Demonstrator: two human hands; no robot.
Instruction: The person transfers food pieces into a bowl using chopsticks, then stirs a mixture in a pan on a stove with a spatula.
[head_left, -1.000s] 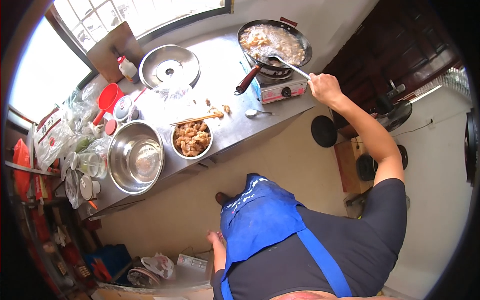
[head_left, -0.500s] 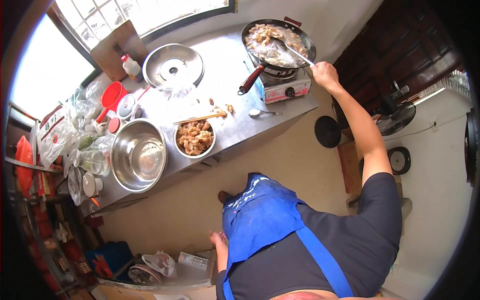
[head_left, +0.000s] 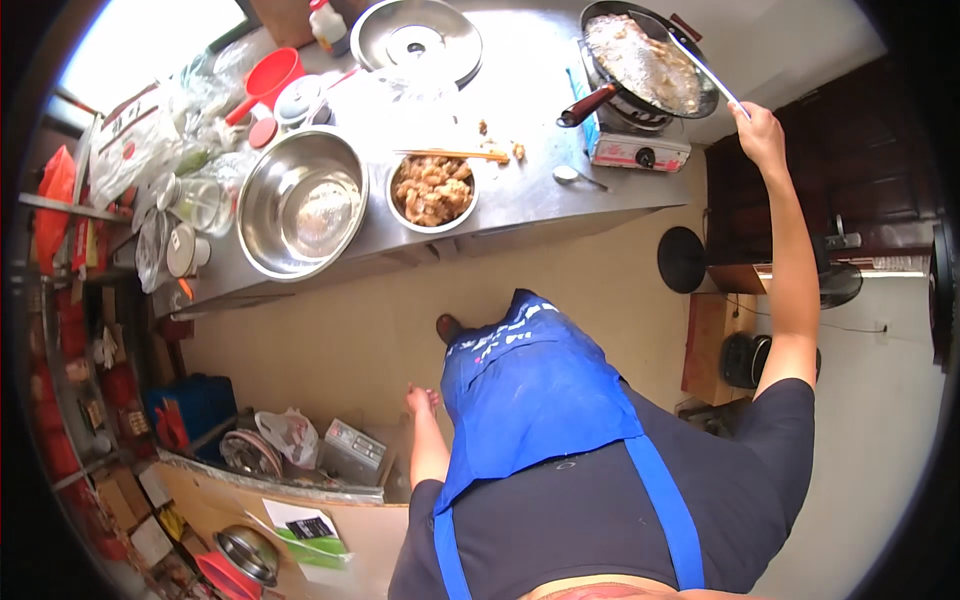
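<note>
My right hand [head_left: 760, 132] is closed around a long-handled metal cooking utensil [head_left: 710, 75], its head reaching into the wok [head_left: 712, 98] where I cannot make out its shape. Battered-looking pieces [head_left: 640, 60] fry in bubbling oil there. The wok, with its dark red-brown handle [head_left: 588, 104], sits on a portable gas stove [head_left: 640, 152]. Low at my left side hangs my left hand [head_left: 423, 400], fingers loosely apart with nothing in them. A bowl of raw coated meat pieces [head_left: 432, 190] stands on the counter, chopsticks [head_left: 455, 155] across its far rim.
On the steel counter [head_left: 530, 190] stand a large steel basin [head_left: 255, 215], a steel lid [head_left: 365, 40], a red dipper [head_left: 272, 78], a white spoon [head_left: 567, 174], a glass jar [head_left: 190, 200] and plastic bags. Shelving [head_left: 75, 400] lines the left; a dark door [head_left: 800, 190] stands at right.
The view has shifted, so the counter sits higher in the picture. My right hand has moved with the utensil, whose handle now slants more steeply at the wok's right side. My left hand still hangs down.
</note>
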